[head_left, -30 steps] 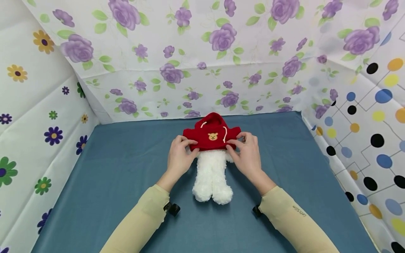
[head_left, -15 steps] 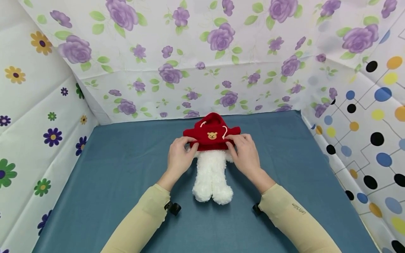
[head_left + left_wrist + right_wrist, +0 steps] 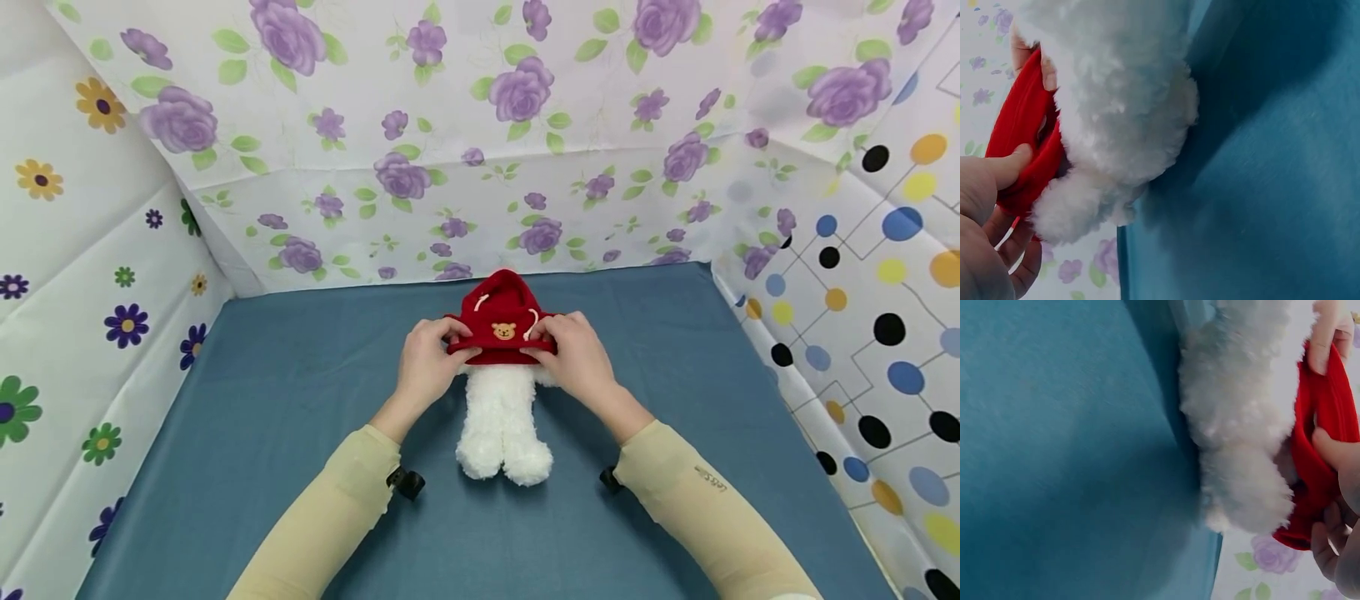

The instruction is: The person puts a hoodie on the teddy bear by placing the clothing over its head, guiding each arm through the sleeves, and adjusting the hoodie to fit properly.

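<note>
Head view: red hoodie covers the upper end of white plush; I see left hand and right hand pinching its hem, either side. Worktop open beside plush, far edge close beyond.

Left wrist: hoodie looks light, soft; hem gapes from plush.

Right wrist: same gape; I'd grip there.

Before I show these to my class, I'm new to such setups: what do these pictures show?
You see a bare human left hand and bare human right hand, no robot. The wide picture comes from a camera worn on the head; the two close ones come from the small black cameras on the wrists. On the blue cloth-covered table lies a fluffy white plush toy. Both hands pinch a small red fabric hoodie by its lower edge, and it hides the toy's upper part in the wide view.
</note>
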{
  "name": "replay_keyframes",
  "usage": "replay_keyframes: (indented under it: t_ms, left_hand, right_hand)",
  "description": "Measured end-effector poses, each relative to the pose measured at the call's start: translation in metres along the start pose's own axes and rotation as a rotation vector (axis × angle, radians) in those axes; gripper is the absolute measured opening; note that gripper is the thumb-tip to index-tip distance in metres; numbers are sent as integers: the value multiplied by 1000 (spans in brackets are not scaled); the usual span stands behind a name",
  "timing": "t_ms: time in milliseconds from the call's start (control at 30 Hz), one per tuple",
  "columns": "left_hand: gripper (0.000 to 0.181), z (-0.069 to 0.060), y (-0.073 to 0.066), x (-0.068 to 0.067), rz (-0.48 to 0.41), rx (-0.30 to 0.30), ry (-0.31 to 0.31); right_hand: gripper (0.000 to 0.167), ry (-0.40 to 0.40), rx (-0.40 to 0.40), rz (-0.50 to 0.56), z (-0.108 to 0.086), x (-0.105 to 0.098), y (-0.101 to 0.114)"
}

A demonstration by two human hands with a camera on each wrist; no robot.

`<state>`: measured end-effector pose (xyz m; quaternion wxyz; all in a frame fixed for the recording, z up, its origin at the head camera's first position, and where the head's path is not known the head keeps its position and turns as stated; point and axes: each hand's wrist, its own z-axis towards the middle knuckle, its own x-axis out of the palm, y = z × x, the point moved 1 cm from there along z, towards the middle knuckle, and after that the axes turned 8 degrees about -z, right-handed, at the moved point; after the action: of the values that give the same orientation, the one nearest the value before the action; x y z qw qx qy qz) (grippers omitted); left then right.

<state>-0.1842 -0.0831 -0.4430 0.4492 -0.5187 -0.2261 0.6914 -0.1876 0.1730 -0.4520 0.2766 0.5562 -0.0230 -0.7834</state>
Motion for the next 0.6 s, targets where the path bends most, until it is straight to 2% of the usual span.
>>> replay_keyframes:
  t_ms: [133, 267, 467, 600]
  left_hand:
    - [20, 7, -5, -5, 80, -29, 72]
    - [28, 17, -14, -9, 158, -17, 144]
    - [38, 32, -22, -12, 271, 43, 208]
    - [41, 41, -27, -15, 347, 126, 217]
  right_hand:
    - [28, 79, -3, 7, 8, -10, -2]
    - [34, 148, -28, 18, 18, -23, -6]
    - [49, 209, -57, -16, 38, -38, -5]
    - [54, 232, -62, -53, 51, -43, -4]
